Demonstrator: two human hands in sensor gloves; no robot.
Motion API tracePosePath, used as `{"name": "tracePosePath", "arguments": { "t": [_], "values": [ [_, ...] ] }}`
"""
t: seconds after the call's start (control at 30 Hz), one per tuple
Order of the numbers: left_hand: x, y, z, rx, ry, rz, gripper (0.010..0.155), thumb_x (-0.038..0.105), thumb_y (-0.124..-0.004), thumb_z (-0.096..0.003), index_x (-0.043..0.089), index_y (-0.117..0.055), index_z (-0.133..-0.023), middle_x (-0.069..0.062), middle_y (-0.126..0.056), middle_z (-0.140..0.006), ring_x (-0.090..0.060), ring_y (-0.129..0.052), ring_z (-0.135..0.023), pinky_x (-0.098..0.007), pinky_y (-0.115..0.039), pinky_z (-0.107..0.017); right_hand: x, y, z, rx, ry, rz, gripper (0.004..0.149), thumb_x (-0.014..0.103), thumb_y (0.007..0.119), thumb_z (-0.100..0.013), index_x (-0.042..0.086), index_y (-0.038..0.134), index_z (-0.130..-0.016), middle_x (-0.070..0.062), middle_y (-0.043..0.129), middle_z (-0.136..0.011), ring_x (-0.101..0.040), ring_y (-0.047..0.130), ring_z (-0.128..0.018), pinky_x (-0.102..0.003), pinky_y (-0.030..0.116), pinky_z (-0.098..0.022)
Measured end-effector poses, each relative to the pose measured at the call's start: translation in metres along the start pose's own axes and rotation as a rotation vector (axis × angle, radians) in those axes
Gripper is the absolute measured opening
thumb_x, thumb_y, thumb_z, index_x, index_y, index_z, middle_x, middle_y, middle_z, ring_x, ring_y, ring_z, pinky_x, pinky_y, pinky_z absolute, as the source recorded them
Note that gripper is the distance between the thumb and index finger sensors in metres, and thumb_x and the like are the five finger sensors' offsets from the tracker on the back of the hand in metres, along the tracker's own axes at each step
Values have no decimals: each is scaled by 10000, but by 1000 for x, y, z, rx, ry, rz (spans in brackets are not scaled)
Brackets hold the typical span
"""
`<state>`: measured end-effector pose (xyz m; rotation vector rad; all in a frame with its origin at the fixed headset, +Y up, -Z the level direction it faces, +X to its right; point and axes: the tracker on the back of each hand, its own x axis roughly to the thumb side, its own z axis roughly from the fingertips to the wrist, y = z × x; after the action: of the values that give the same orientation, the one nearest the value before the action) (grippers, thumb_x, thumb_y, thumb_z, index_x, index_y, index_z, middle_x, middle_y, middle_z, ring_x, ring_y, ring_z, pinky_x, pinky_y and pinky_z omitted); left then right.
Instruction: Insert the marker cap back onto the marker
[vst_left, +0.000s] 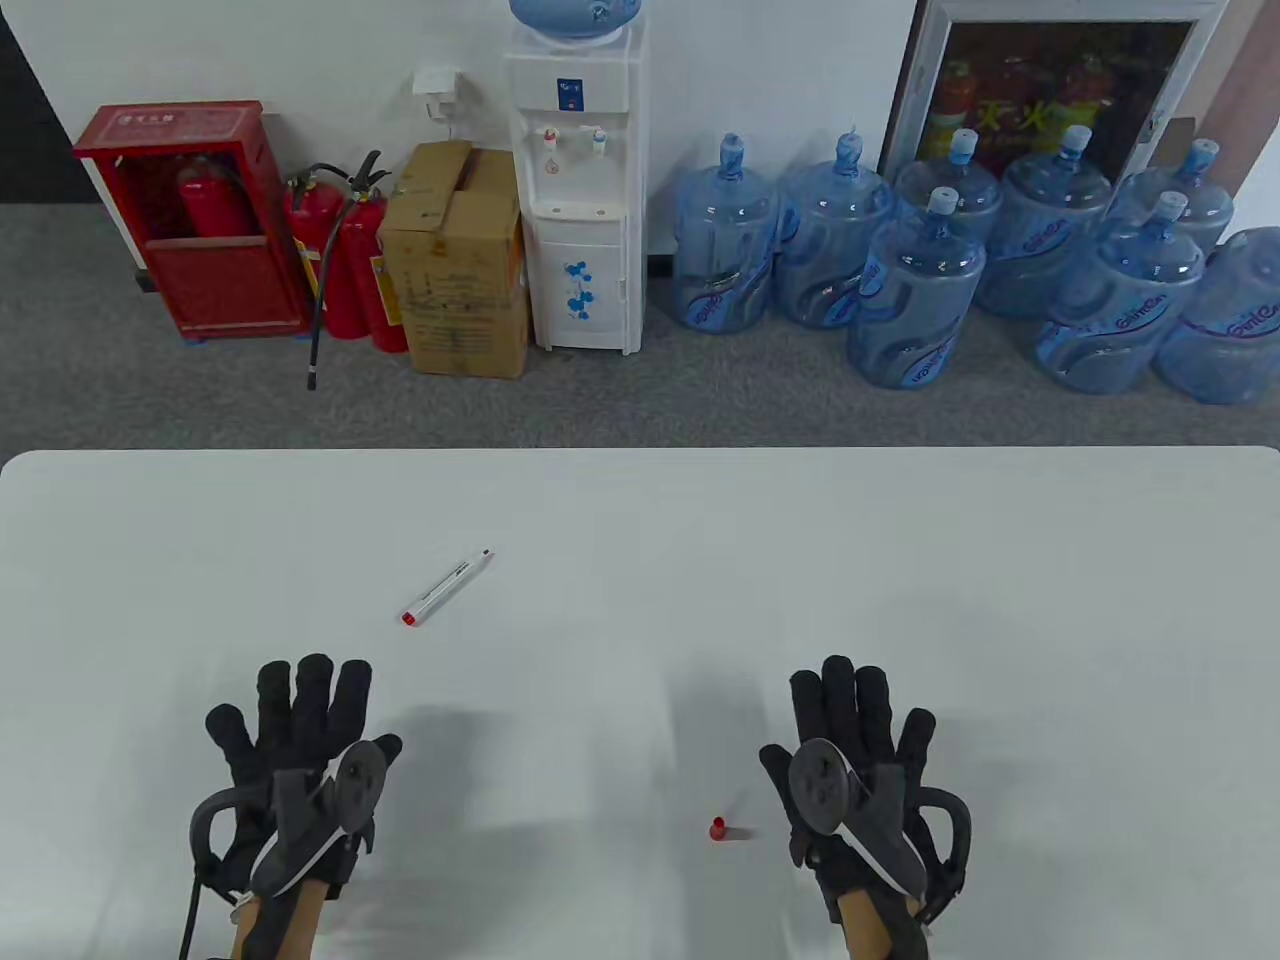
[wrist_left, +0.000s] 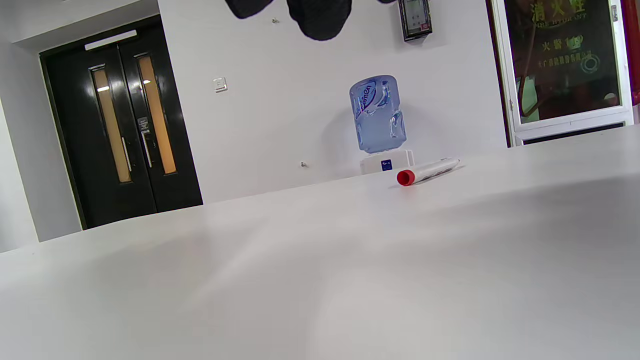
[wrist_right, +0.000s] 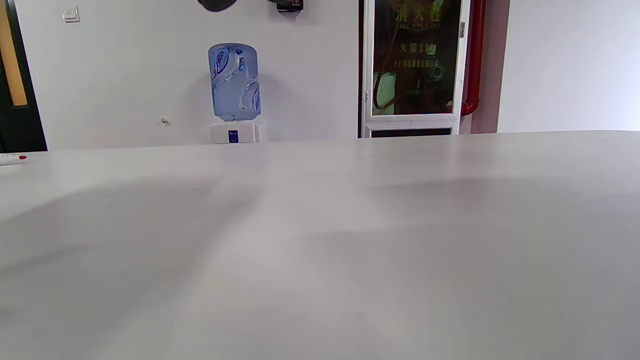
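Note:
A white marker with a red rear end lies uncapped on the white table, left of centre, its dark tip pointing up-right. It also shows in the left wrist view and, at the far left edge, in the right wrist view. The small red cap stands near the front edge, just left of my right hand. My left hand lies flat with fingers spread, below and left of the marker. Both hands are open and hold nothing.
Behind the table are a water dispenser, several blue water jugs, a cardboard box and red fire extinguishers. The table's far edge runs across the middle of the table view.

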<state>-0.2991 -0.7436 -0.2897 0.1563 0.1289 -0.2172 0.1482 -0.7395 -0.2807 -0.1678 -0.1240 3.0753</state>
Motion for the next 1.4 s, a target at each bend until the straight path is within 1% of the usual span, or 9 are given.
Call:
{"name": "tracePosePath", "arguments": {
  "t": [0.33,0.93,1.13,1.27,1.4],
  "values": [
    [-3,0,2,-13,8,12,776,693,-474,-425,421,-279,-1126,0,-421,-1272,-371,-348,-1194,-730,-272,-732,4,-1,2,21,-10,-3,772,694,380,-380,408,237,-1082,90,186,-1195,-212,203,-1111,-581,239,-724],
    [0,-4,4,-41,-1,16,774,689,-476,-426,417,-286,-1125,-5,-430,-1271,-380,-361,-1194,-734,-270,-731,15,8,2,111,-34,-2,774,696,394,-383,405,241,-1084,82,210,-1202,-220,225,-1116,-601,265,-728],
    [1,-4,5,-47,-5,24,773,686,-479,-427,414,-294,-1126,-3,-439,-1268,-377,-369,-1195,-735,-268,-730,20,8,3,113,-52,-10,776,697,399,-383,402,247,-1085,77,218,-1204,-224,234,-1117,-610,277,-728],
    [2,-5,5,-49,-4,24,772,686,-481,-426,414,-296,-1125,-1,-441,-1269,-379,-373,-1195,-735,-269,-730,26,7,5,94,-78,-24,775,696,415,-385,400,267,-1085,75,245,-1206,-226,261,-1119,-615,295,-730],
    [3,-5,6,-62,-10,21,771,684,-480,-427,412,-298,-1125,-4,-446,-1267,-379,-377,-1195,-736,-270,-730,36,10,8,99,-118,-85,765,693,429,-387,394,338,-1085,61,356,-1212,-243,372,-1128,-630,354,-733]
  ]
}}
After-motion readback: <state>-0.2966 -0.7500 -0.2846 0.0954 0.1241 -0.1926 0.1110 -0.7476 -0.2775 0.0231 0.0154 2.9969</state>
